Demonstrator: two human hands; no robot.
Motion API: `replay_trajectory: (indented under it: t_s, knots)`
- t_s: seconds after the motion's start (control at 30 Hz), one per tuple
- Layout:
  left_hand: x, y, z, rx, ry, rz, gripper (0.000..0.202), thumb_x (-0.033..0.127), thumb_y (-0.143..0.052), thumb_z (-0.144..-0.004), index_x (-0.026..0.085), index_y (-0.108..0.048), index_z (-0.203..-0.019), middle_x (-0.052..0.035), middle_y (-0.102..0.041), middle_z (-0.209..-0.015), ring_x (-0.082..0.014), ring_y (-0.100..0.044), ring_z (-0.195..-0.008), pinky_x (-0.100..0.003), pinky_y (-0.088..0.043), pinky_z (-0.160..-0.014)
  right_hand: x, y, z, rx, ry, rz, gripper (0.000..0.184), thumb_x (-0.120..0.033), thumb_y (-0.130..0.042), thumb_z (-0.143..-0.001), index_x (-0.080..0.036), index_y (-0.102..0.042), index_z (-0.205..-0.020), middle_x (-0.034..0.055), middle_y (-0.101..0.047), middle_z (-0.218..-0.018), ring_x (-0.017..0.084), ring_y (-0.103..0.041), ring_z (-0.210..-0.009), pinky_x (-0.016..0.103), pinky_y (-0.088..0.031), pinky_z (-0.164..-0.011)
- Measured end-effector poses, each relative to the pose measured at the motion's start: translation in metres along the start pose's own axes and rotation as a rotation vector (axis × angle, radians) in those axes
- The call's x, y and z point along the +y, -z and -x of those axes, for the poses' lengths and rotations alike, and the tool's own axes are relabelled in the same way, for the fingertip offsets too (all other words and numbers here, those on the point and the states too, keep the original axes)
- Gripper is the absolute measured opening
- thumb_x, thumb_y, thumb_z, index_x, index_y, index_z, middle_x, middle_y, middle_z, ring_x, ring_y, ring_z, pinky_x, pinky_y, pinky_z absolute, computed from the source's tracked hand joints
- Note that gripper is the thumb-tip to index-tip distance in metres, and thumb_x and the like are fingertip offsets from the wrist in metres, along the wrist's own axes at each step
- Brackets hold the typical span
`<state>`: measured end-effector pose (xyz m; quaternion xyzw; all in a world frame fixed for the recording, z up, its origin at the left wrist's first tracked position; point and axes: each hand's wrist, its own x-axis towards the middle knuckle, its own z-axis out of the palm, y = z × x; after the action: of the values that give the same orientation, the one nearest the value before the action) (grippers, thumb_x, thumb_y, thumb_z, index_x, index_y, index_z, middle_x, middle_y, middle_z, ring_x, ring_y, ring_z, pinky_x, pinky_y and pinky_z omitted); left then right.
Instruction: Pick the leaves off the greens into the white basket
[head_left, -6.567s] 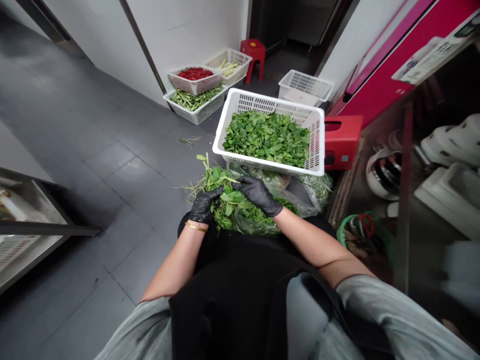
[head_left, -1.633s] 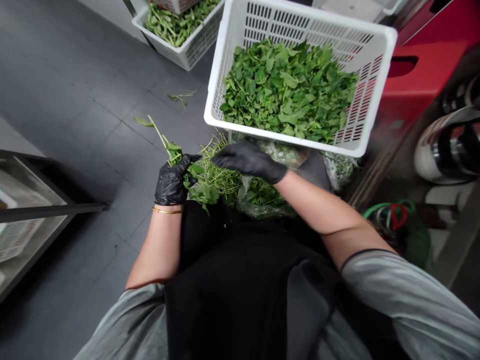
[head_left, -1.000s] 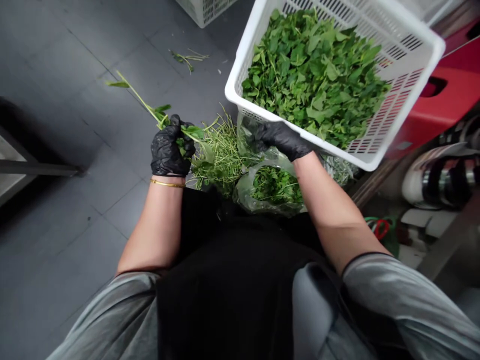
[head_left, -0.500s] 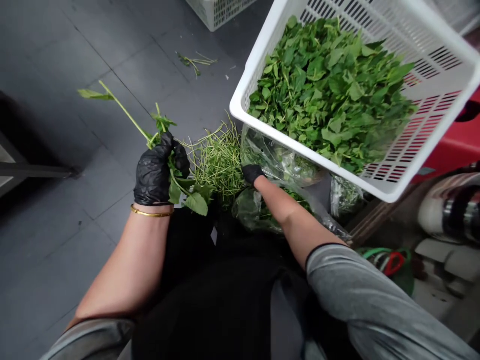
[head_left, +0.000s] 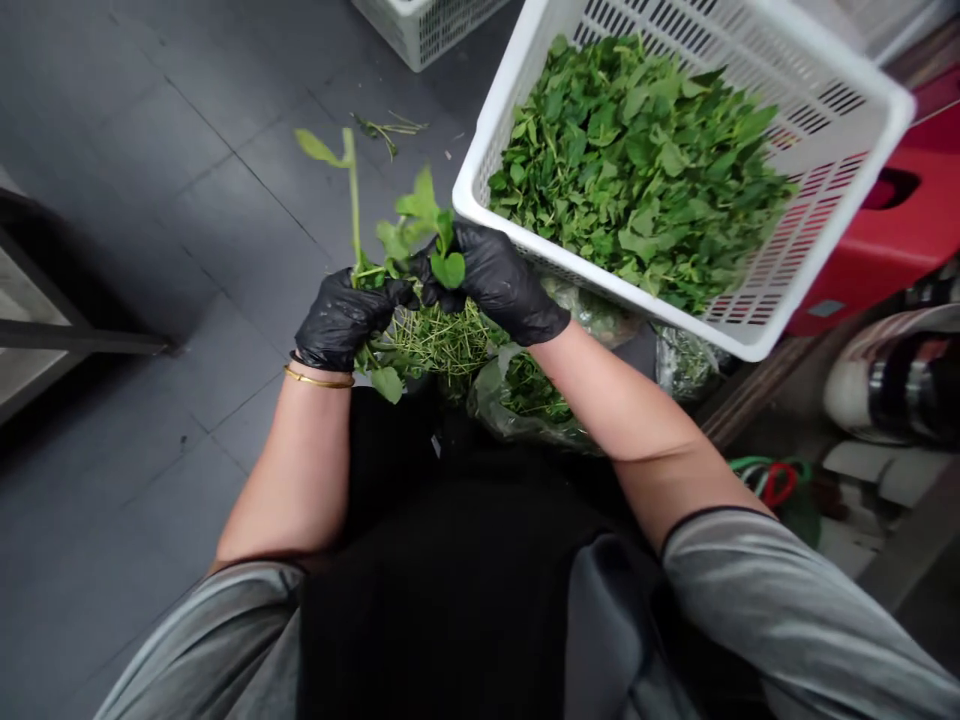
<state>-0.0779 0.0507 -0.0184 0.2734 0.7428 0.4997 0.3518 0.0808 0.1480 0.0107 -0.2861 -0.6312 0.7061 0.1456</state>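
Leafy green stems (head_left: pixel 352 200) stick up from my left hand (head_left: pixel 345 315), which wears a black glove and is closed around them. More leaves (head_left: pixel 387 382) hang below that fist. My right hand (head_left: pixel 502 280), also gloved in black, is closed at the leafy tops (head_left: pixel 420 215) of the greens, close beside the left fingers. Beneath both hands lies a heap of thin bare stems (head_left: pixel 446 345). A clear plastic bag (head_left: pixel 499 400) holding greens stands under my right forearm. To the upper right, a white slatted basket (head_left: pixel 469 190) holds a pile of green leaves (head_left: pixel 637 170).
A second white crate (head_left: pixel 420 40) stands at the top. A few loose stems (head_left: pixel 390 130) lie on the grey tiled floor (head_left: pixel 247 240). At the left is a metal table leg (head_left: pixel 90 340). A red object (head_left: pixel 862 240) and a shelf with containers are on the right.
My right hand has come up from the stem heap and plastic bag to the greens in my left hand. My left hand has moved slightly right, and the long stem now stands more upright.
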Motion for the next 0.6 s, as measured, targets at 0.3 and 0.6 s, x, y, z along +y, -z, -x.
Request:
replay_trajectory:
  t_s: [0.3,0.6]
  knots:
    - [0.029,-0.001,0.018,0.006,-0.097,0.133,0.018,0.016,-0.088,-0.066,0.018,-0.070,-0.063,0.0025,-0.059,-0.054,-0.0115,-0.055,-0.054,-0.021,-0.042,-0.048,0.002,0.041,0.031,0.240,0.290,0.655,0.020,-0.022,-0.055,-0.094,-0.021,-0.073,-0.102,0.0085,-0.070,-0.107,0.028,-0.060,-0.125,0.047,-0.044,-0.114]
    - [0.051,-0.030,0.048,0.178,-0.193,0.101,0.026,0.024,-0.080,-0.082,0.017,-0.066,-0.061,0.0047,-0.050,-0.050,-0.0099,-0.049,-0.054,-0.026,-0.032,-0.051,-0.025,0.058,0.032,0.534,0.306,0.154,0.035,-0.034,-0.043,-0.102,-0.018,-0.073,-0.109,0.0031,-0.075,-0.092,0.017,-0.073,-0.094,0.023,-0.054,-0.069]
